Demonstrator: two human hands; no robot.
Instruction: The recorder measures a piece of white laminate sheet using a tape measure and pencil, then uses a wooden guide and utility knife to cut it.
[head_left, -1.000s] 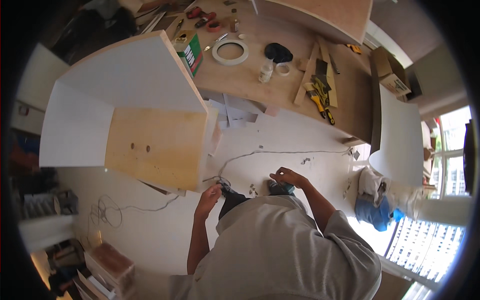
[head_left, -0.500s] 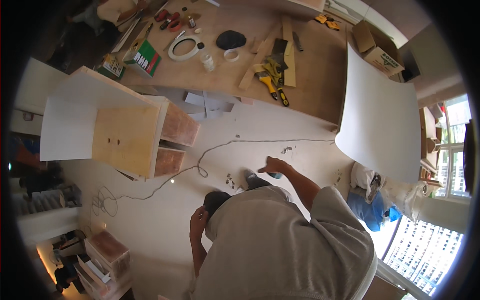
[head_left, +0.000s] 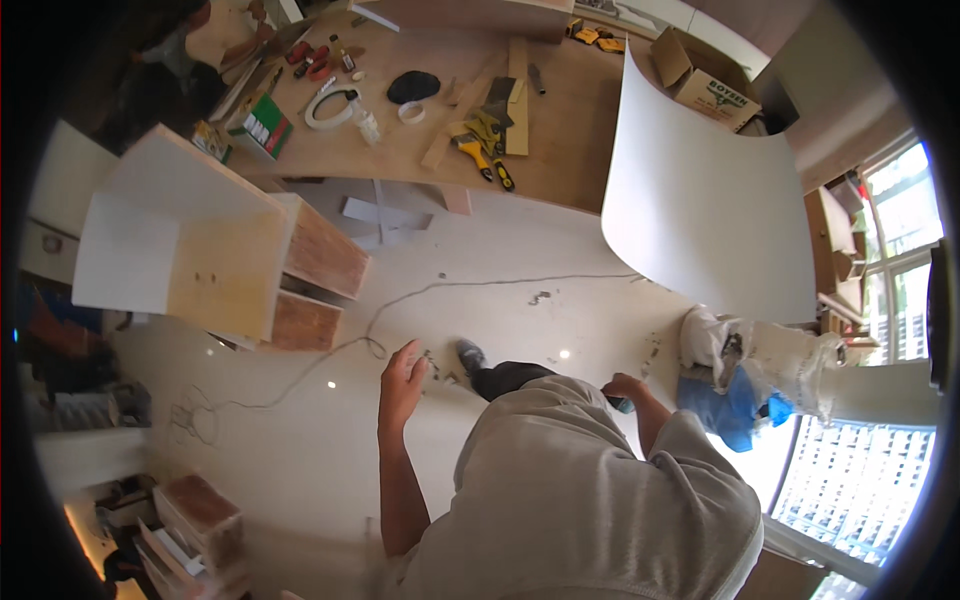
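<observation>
Two bare hands, one person, mid-floor, the hands well apart.

Left hand [head_left: 402, 382]: held out before the body, fingers lightly spread, nothing seen in its grasp. Right hand [head_left: 626, 387]: low at the side, over a dark green patch [head_left: 621, 405], perhaps a shoe; I cannot tell whether its fingers are parted or curled round something.

One cord [head_left: 500, 280]: grey, on the floor, its small loop just beyond the left hand's fingertips as I see it.

One cabinet [head_left: 222, 275]: pale wood and white, ahead and to the left; two brown boxes [head_left: 322, 255] along its right side.

One heap of bags [head_left: 725, 402]: white and blue, to the right of the right hand, apart from it.

One bench [head_left: 565, 130], across the front, bearing: a yellow-handled brush [head_left: 470, 152]; a clear bottle [head_left: 367, 127]; a green box [head_left: 262, 127].

One white sheet [head_left: 710, 210]: curving down at the bench's right end; a carton [head_left: 705, 90] behind it.

Step in hand, in my judgement: footwork, the left hand free, one shoe [head_left: 470, 355] forward. Gripping the cord from here calls for a stoop; gripping anything on the bench, a closer stance.
</observation>
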